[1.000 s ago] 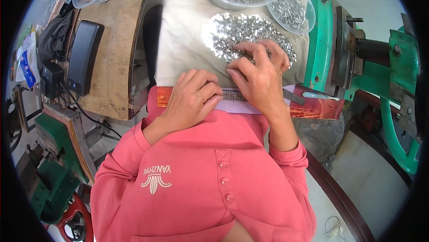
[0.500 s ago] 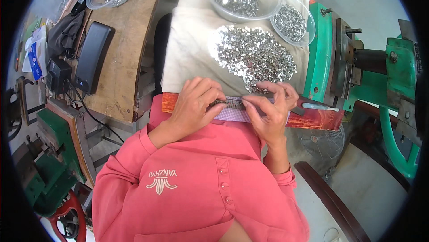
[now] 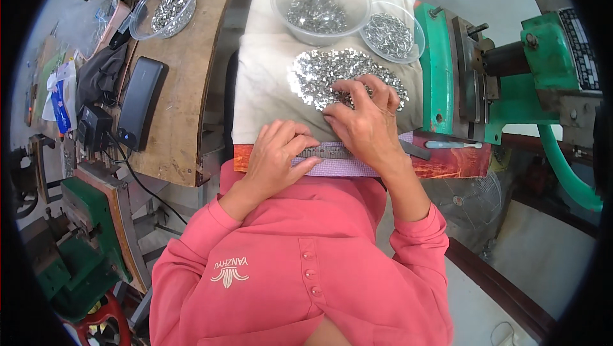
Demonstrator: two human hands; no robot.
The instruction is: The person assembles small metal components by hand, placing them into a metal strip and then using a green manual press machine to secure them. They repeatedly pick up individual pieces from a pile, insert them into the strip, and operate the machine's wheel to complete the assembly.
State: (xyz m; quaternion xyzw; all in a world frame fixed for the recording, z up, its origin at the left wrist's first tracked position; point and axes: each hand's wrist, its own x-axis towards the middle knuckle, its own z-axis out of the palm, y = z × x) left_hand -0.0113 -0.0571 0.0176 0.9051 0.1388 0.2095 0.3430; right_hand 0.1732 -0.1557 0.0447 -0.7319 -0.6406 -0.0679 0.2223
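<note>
A narrow ridged metal strip [image 3: 332, 152] lies across a checked cloth [image 3: 338, 166] at the board's near edge. Bent round the strip's left end, with the thumb in front and fingers behind, is my left hand [image 3: 278, 154]. My right hand [image 3: 370, 126] reaches over the near side of a pile of small shiny metal pieces [image 3: 319, 71]. Its thumb and index fingertips come close together at the pile's near edge, while the other fingers curl over the pieces. Whatever sits between those fingertips is too small to make out.
Beyond the pile stand a clear tub [image 3: 319, 14] of metal pieces and a shallow round dish [image 3: 389, 36] of thin ones. A light-blue pen-like tool [image 3: 450, 145] lies at right, near a green machine [image 3: 437, 71]. A wooden table [image 3: 172, 116] at left holds a black device [image 3: 142, 100].
My right hand has left the strip and moved forward onto the pile. My left hand stays at the strip's left end, its thumb and fingers slightly farther apart. The view has shifted a little.
</note>
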